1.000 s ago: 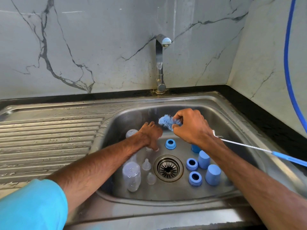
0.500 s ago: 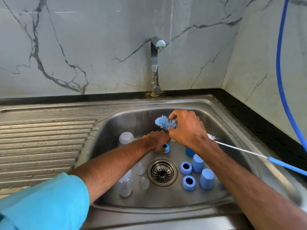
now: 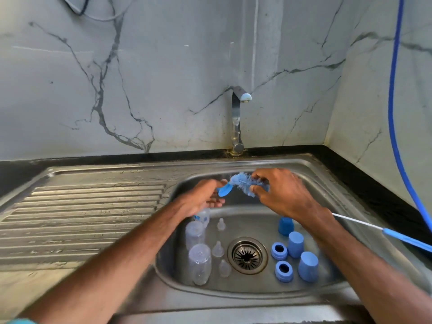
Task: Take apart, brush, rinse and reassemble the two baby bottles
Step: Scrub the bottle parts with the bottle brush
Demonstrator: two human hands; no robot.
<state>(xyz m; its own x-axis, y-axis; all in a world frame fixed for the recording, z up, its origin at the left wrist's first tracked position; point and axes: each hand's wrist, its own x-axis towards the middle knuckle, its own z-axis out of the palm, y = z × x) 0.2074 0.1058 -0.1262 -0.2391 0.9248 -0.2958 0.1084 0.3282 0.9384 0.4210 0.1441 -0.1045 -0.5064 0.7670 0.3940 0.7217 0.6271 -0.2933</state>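
My left hand (image 3: 207,195) pinches a blue screw ring (image 3: 225,190) above the sink basin. Right beside it, my right hand (image 3: 281,194) grips the blue bristle head of the bottle brush (image 3: 243,183), whose bristles touch the ring. The brush's white wire and blue handle (image 3: 406,239) run off to the right. On the basin floor stand clear bottles (image 3: 199,263), clear teats (image 3: 217,249), two more blue rings (image 3: 279,250) and blue caps (image 3: 308,266).
A steel sink (image 3: 233,293) with a round drain (image 3: 247,254) in the middle; a ribbed draining board (image 3: 81,218) lies on the left. The tap (image 3: 238,118) stands behind the basin, not running. A blue hose (image 3: 395,113) hangs by the right wall.
My left hand picked a blue ring off the basin floor and lifted it to the brush head. My right hand stayed at the brush head; the view tilted upward.
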